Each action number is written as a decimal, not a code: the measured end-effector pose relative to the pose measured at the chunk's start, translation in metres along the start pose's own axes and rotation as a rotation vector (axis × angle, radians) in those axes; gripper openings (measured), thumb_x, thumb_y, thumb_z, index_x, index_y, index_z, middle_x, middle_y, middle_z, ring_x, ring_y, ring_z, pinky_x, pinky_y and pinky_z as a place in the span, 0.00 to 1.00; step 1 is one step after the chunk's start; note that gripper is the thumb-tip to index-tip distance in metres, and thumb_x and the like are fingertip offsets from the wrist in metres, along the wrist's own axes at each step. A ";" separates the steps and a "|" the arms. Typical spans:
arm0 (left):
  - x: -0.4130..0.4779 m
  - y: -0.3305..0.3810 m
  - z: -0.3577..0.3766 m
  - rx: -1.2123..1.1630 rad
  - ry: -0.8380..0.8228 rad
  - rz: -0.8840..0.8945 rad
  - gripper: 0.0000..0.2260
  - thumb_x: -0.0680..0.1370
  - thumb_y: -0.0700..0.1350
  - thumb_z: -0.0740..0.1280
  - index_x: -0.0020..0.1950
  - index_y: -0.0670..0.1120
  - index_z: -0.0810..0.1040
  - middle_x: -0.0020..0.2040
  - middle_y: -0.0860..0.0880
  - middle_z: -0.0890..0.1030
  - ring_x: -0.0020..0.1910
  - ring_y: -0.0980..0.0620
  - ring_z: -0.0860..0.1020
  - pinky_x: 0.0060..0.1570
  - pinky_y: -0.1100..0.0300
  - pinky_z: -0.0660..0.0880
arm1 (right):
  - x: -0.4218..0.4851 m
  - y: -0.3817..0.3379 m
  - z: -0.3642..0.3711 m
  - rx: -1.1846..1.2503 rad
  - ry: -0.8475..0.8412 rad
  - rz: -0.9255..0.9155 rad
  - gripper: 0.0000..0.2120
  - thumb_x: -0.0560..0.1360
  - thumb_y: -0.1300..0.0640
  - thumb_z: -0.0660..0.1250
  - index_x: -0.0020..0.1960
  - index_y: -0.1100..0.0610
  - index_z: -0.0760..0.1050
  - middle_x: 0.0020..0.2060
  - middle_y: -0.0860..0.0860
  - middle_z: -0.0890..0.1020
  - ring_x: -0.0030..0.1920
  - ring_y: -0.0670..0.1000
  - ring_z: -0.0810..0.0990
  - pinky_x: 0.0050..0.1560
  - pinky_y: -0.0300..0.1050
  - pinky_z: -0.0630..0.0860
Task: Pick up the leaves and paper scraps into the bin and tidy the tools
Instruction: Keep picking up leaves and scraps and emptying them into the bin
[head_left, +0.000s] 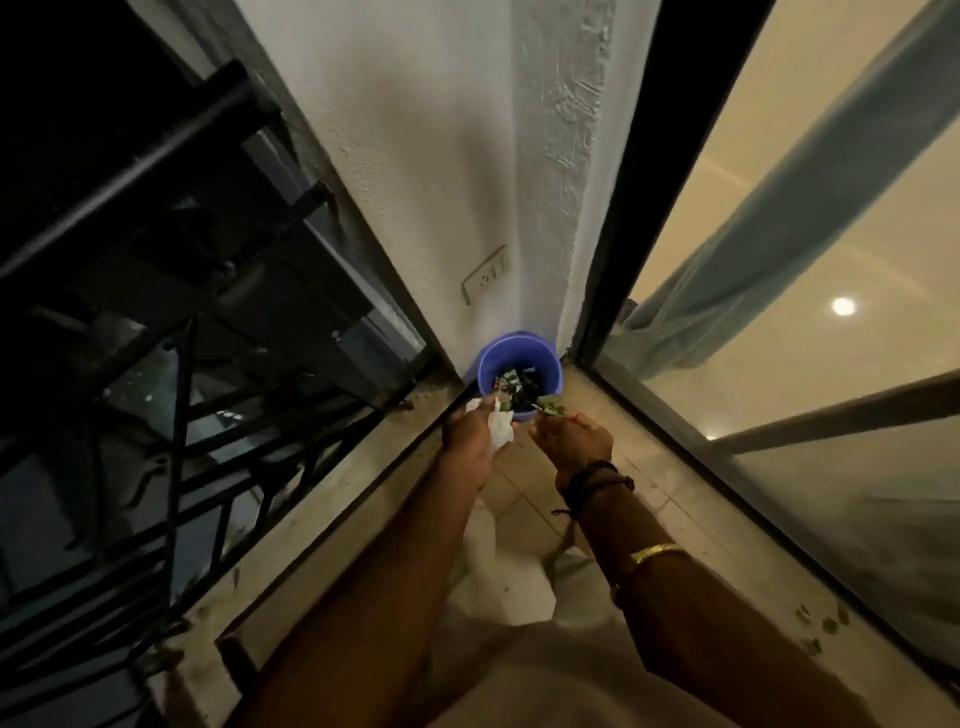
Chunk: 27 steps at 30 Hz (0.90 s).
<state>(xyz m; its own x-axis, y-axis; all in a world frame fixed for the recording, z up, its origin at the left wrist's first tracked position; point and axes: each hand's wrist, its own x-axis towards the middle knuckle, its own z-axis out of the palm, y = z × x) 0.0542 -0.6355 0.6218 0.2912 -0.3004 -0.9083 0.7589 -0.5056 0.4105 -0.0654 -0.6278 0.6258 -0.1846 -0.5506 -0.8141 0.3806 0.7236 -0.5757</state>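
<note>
Gripping, left hand (470, 441): fingers curling round a crumpled white paper scrap (501, 431), holding it just at the near rim of the bin, on its left side.
Pinching, right hand (571, 441): fingertips closing narrowly on a small bunch of green leaves (550, 405), holding it over the near rim, on the right side.
Bin (548, 364): blue and round, standing on the floor in the corner, touching the white wall, already carrying dark scraps and leaves inside.
Step in hand: judging by the pose, bringing both handfuls to the bin mouth; releasing not yet done.
Next move: probably calling for reaching a little further over the opening, then spreading the fingers and dropping paper and leaves inside; releasing low, guarding against light scraps drifting out.
Remaining litter: loose leaves (826, 623) lying on the floor beside the glass door (857, 493), well apart from the bin; more specks showing along the ledge (332, 499) under the railing (179, 441).
Tools: none showing in view, so tidying them seemingly waiting.
Right forearm: wearing dark wrist bands (592, 486) and a gold bangle (657, 552).
Writing: nothing readable; no brand showing on the bin, and the wall socket (485, 280) above it bearing no legible marking.
</note>
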 end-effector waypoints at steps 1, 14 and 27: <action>0.017 0.004 0.007 0.019 -0.019 0.034 0.16 0.76 0.44 0.73 0.61 0.40 0.80 0.53 0.42 0.83 0.51 0.45 0.82 0.46 0.53 0.80 | 0.012 0.002 0.012 0.043 0.030 0.018 0.07 0.71 0.73 0.70 0.46 0.63 0.81 0.42 0.59 0.84 0.42 0.56 0.83 0.39 0.44 0.82; 0.248 0.050 0.073 0.781 -0.106 0.103 0.09 0.77 0.49 0.70 0.47 0.43 0.82 0.41 0.45 0.82 0.45 0.42 0.82 0.50 0.49 0.81 | 0.194 0.052 0.109 0.155 0.256 0.103 0.09 0.69 0.74 0.73 0.47 0.65 0.84 0.38 0.60 0.85 0.36 0.55 0.83 0.40 0.45 0.83; 0.469 0.014 0.128 0.955 -0.297 0.132 0.23 0.80 0.58 0.61 0.66 0.43 0.77 0.63 0.39 0.79 0.63 0.38 0.77 0.65 0.38 0.73 | 0.436 0.129 0.109 -0.036 0.222 0.097 0.17 0.71 0.62 0.68 0.59 0.54 0.82 0.55 0.57 0.84 0.55 0.61 0.83 0.57 0.59 0.81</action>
<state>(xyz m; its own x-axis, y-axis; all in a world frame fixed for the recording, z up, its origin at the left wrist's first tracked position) 0.1266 -0.8867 0.2116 0.0833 -0.5246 -0.8473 -0.0911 -0.8507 0.5177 0.0018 -0.8200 0.2052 -0.3448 -0.3754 -0.8604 0.3747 0.7853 -0.4928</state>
